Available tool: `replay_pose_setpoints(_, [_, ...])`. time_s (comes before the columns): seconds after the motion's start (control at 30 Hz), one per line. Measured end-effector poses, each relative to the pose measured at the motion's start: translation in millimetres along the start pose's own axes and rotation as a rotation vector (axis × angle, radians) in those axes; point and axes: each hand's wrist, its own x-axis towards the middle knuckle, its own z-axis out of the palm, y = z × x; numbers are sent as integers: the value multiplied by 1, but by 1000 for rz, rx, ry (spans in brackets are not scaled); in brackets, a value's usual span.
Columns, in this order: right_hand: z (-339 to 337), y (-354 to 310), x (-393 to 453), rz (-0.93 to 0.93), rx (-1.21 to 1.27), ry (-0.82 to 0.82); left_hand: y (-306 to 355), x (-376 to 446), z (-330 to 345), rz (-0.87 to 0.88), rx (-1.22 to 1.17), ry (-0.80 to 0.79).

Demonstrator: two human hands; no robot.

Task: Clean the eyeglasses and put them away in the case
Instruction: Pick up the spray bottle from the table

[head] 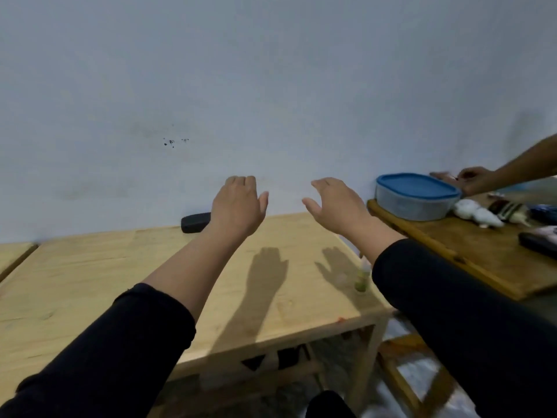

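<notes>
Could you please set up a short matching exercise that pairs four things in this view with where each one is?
Things:
1. black case
2. small bottle
3. blue-lidded container
4. left hand

Places:
A. on the neighbouring table at right
B. raised above the table, holding nothing
C. by the wall, at the table's far edge
D. near the table's right edge, beside the right sleeve

Pairs: 1-C, 2-D, 3-A, 4-B
</notes>
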Motion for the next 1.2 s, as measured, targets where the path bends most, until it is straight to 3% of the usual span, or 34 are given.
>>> replay_pose_setpoints(0.23, [5, 58, -77, 101, 147, 184, 56, -39, 48, 98, -177, -23])
replay_pose_setpoints(0.5, [73, 86, -145, 273, 334, 230, 74, -95, 121, 13, -321, -295])
replay_pose_setpoints(0.67, [102, 91, -147, 305, 444, 243, 79, -98, 146, -45, -368, -370])
replay_pose_setpoints(1.07, [124, 104, -116, 307, 684, 304, 99, -75, 177, 35, -571, -317])
replay_pose_setpoints(1.2, [124, 108, -114, 303, 731, 311, 104, -63, 167, -168, -817, -224])
